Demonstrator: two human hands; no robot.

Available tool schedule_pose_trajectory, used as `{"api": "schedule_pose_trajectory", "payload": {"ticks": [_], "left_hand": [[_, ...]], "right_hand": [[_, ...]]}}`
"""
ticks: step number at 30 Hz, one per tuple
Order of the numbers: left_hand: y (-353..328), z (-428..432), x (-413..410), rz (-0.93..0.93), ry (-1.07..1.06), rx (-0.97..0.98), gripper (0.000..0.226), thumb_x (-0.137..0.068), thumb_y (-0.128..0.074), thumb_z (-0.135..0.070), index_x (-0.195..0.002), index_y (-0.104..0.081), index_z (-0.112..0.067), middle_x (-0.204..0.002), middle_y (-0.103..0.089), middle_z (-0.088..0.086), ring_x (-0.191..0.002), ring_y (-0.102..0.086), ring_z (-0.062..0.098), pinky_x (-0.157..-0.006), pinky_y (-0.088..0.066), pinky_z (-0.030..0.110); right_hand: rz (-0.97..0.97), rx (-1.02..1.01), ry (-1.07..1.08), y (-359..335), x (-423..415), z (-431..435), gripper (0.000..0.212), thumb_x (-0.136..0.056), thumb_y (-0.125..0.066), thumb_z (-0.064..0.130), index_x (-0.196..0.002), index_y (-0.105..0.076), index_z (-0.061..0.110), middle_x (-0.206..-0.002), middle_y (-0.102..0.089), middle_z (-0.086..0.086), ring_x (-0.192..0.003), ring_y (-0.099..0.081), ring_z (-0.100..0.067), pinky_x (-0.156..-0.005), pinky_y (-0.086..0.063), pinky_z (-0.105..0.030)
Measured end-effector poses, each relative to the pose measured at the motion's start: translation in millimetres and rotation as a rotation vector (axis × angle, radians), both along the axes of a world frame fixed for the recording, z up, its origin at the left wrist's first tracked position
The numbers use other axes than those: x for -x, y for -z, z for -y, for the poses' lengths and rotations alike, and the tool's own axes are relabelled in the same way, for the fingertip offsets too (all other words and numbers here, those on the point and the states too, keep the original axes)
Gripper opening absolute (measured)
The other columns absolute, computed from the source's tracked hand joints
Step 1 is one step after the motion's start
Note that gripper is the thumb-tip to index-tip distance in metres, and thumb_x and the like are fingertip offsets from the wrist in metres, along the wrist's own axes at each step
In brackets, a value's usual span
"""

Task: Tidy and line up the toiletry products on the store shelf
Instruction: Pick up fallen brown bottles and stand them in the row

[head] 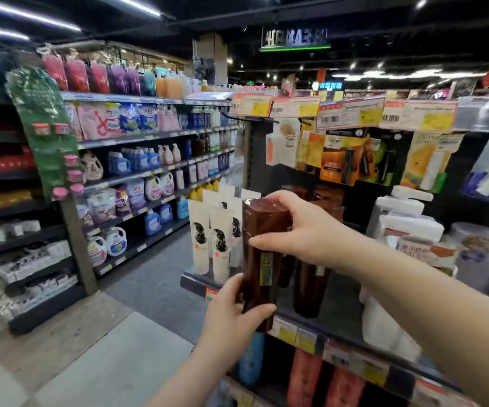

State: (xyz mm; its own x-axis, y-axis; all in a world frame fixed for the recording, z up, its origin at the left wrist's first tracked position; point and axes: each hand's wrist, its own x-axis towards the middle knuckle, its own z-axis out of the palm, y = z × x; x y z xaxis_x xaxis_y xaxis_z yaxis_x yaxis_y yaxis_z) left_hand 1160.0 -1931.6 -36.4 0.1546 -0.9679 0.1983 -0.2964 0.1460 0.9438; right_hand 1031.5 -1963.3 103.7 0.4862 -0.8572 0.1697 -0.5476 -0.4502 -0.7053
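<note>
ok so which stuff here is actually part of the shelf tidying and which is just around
Part of the job:
- brown bottle, held by the left hand and the right hand
- white tubes beside it
- shelf edge

Just around:
- detergent bottles across the aisle
- hanging price tags

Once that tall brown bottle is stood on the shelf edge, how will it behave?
The brown bottle is tall and narrow, so it probably tips easily if nudged. Its glossy surface looks slippery; both the left hand and right hand hold it. It looks rigid, not floppy.
</note>
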Motion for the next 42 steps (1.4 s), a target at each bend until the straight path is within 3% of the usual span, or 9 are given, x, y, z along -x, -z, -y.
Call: {"api": "schedule_pose_trajectory", "payload": {"ticks": [2,6,11,15,19,22,29,37,42], "left_hand": [[-4,22,4,0.004,-0.009,0.011,0.036,-0.073,-0.076,-0.012,-0.091,-0.057,-0.036,-0.095,-0.069,-0.011,-0.087,-0.065,0.007,-0.075,-0.053,0.021],[-4,56,9,0.038,-0.011,0.03,0.037,-0.074,-0.076,-0.018,-0.091,-0.052,-0.041,-0.099,-0.065,-0.015,-0.095,-0.063,0.006,-0.086,-0.053,0.03],[8,84,10,0.046,0.001,-0.039,0.038,-0.071,-0.078,-0.022,-0.097,-0.055,-0.038,-0.102,-0.068,-0.01,-0.095,-0.065,0.009,-0.088,-0.055,0.036],[19,97,7,0.109,0.068,-0.067,0.04,-0.071,-0.078,-0.024,-0.096,-0.05,-0.039,-0.1,-0.064,-0.015,-0.091,-0.06,0.001,-0.084,-0.051,0.025],[25,104,-1,0.197,0.127,-0.066,0.044,-0.07,-0.079,-0.03,-0.093,-0.044,-0.043,-0.103,-0.053,-0.016,-0.091,-0.052,-0.003,-0.077,-0.041,0.014],[29,111,-6,0.208,0.183,-0.081,0.041,-0.068,-0.079,-0.033,-0.085,-0.043,-0.044,-0.101,-0.055,-0.018,-0.092,-0.054,-0.004,-0.07,-0.04,0.01],[38,118,-15,0.248,0.299,-0.075,0.051,-0.066,-0.08,-0.026,-0.097,-0.044,-0.045,-0.105,-0.059,-0.018,-0.1,-0.058,0.0,-0.088,-0.048,0.021],[37,116,-9,0.223,0.353,-0.066,0.052,-0.071,-0.077,-0.024,-0.101,-0.041,-0.047,-0.109,-0.052,-0.019,-0.103,-0.056,0.003,-0.094,-0.048,0.027],[37,115,-9,0.232,0.362,-0.053,0.052,-0.07,-0.076,-0.025,-0.099,-0.04,-0.048,-0.105,-0.052,-0.022,-0.101,-0.056,0.001,-0.094,-0.047,0.025]], "right_hand": [[-0.126,0.085,-0.001,-14,1,20,0.059,-0.074,-0.075,0.035,-0.124,-0.045,0.027,-0.117,-0.058,0.003,-0.102,-0.059,-0.015,-0.09,-0.052,-0.032],[-0.396,0.239,0.01,-31,3,51,0.06,-0.072,-0.075,0.039,-0.123,-0.049,0.023,-0.11,-0.055,0.005,-0.098,-0.054,-0.015,-0.077,-0.046,-0.027],[-0.687,0.337,0.087,-30,-2,78,0.065,-0.072,-0.074,0.046,-0.123,-0.047,0.017,-0.12,-0.056,0.0,-0.107,-0.054,-0.022,-0.086,-0.049,-0.035],[-0.809,0.352,0.14,-21,-3,88,0.068,-0.069,-0.074,0.051,-0.123,-0.045,0.02,-0.119,-0.057,0.0,-0.107,-0.054,-0.024,-0.081,-0.048,-0.035],[-0.919,0.439,0.168,-11,-8,92,0.071,-0.068,-0.07,0.059,-0.126,-0.045,0.025,-0.122,-0.057,0.0,-0.113,-0.05,-0.025,-0.085,-0.043,-0.035],[-0.927,0.462,0.191,-8,-12,92,0.073,-0.07,-0.067,0.061,-0.13,-0.043,0.027,-0.127,-0.054,0.0,-0.116,-0.047,-0.025,-0.091,-0.041,-0.036],[-0.84,0.352,0.22,-10,-14,84,0.067,-0.074,-0.068,0.054,-0.132,-0.043,0.031,-0.129,-0.051,0.004,-0.118,-0.047,-0.021,-0.096,-0.044,-0.037],[-0.829,0.245,0.233,-15,-10,84,0.065,-0.074,-0.069,0.051,-0.13,-0.044,0.031,-0.13,-0.052,0.005,-0.117,-0.05,-0.018,-0.095,-0.048,-0.034],[-0.53,0.204,0.268,-41,5,93,0.033,-0.086,-0.058,0.044,-0.114,-0.059,0.026,-0.1,-0.059,0.01,-0.089,-0.059,-0.008,-0.072,-0.046,-0.018]]}}
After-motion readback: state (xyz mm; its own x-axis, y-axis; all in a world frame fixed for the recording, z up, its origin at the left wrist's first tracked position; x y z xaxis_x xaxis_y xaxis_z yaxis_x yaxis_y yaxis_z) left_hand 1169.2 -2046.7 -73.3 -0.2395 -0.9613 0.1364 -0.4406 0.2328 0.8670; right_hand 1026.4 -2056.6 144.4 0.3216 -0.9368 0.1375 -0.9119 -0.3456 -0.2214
